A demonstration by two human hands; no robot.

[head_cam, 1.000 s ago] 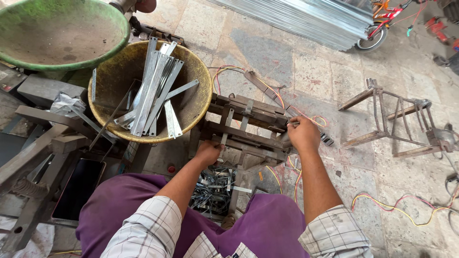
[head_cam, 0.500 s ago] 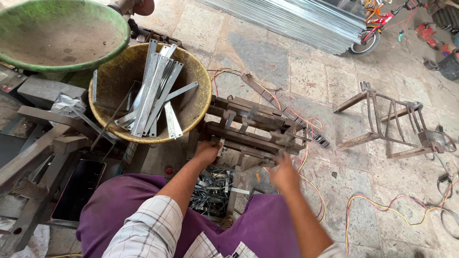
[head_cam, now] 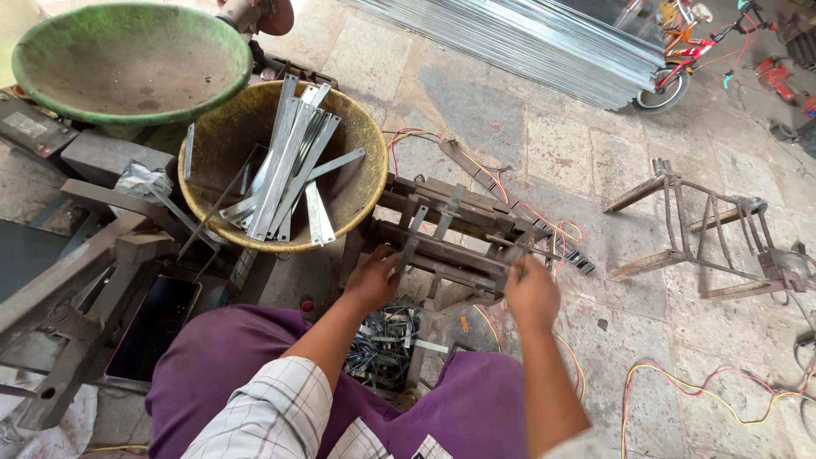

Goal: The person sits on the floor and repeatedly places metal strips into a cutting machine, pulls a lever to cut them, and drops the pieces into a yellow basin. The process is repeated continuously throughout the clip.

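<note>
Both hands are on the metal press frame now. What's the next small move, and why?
Probably reach the left hand to the yellow basin for another metal strip. The left hand rests on the near bar of the press frame, the right hand grips its right end, and I can see no strip in either hand. Bent pieces lie below the frame.

Green bowl (head_cam: 127, 59), stacked metal sheets (head_cam: 527, 42), red bicycle (head_cam: 688, 51), rusty frame (head_cam: 705, 229).

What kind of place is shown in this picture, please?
Probably a small open-air metal workshop on a stone-paved floor. A yellow basin holds cut metal strips, long metal sheets lie stacked nearby, and both the left hand and right hand work a rusty hand-operated machine.
</note>
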